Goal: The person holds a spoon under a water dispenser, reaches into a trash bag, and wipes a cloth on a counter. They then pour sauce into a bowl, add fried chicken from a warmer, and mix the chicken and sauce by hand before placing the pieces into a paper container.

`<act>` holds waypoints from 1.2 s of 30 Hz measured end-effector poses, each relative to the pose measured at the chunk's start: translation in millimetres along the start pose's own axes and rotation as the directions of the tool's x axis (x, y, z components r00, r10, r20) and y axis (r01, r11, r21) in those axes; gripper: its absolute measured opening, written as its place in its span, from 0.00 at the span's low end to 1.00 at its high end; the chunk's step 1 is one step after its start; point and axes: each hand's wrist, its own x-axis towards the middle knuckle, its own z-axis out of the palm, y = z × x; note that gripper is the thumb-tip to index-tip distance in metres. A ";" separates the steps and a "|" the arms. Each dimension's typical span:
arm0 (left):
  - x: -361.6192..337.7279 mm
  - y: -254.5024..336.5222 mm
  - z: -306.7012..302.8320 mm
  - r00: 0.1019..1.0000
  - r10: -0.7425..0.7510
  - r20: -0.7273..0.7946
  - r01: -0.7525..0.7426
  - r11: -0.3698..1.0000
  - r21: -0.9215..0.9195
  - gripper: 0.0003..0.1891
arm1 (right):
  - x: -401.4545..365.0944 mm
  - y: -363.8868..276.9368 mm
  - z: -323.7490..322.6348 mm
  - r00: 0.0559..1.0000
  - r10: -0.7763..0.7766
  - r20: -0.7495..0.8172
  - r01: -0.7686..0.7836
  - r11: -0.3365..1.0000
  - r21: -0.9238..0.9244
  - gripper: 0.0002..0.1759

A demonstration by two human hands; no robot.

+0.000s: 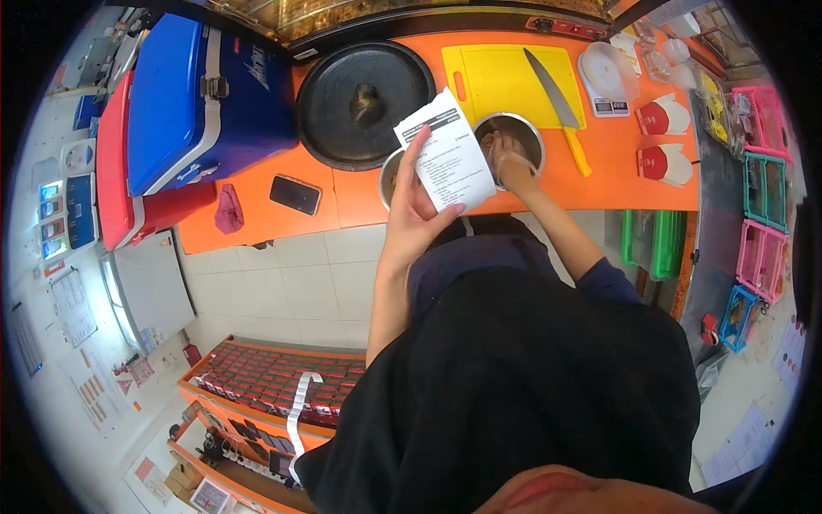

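Note:
A printed paper receipt (449, 158) is pinched in my left hand (411, 206), held up over the counter's front edge with its text facing me. Behind it, a metal bowl (387, 180) is mostly covered by the paper and the hand. My right hand (512, 163), which seems to wear a thin clear glove, reaches into a second metal bowl (538, 141). Its fingers are bent down at some brownish food in there; what they grip I cannot make out. Just behind this bowl lies a yellow cutting board (488, 77), with a yellow-handled knife (555, 94) across its right side.
On the orange counter (291, 231) are a round black lid (342, 103), a phone (295, 194), a kitchen scale (610, 106) and red-and-white cartons (664, 164). Blue (188, 111) and red (116, 154) cool boxes stand at left. Behind me is a shelf of stacked boxes (274, 377).

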 end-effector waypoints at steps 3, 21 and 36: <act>-2.6 5.0 -7.3 0.999 0.001 0.044 -0.003 1.000 0.028 0.53 | 12.2 -9.9 -0.4 0.993 0.050 -0.110 -0.031 0.986 0.166 0.28; 19.9 19.2 1.3 0.972 -0.015 0.233 0.007 0.999 0.031 0.53 | -34.7 6.8 -39.0 0.951 0.196 0.237 -0.181 -0.268 0.946 0.13; 66.3 -102.4 134.9 0.993 -0.061 0.098 0.060 0.998 0.009 0.45 | -148.4 326.6 -178.4 0.982 0.177 -0.074 0.149 -0.463 0.874 0.31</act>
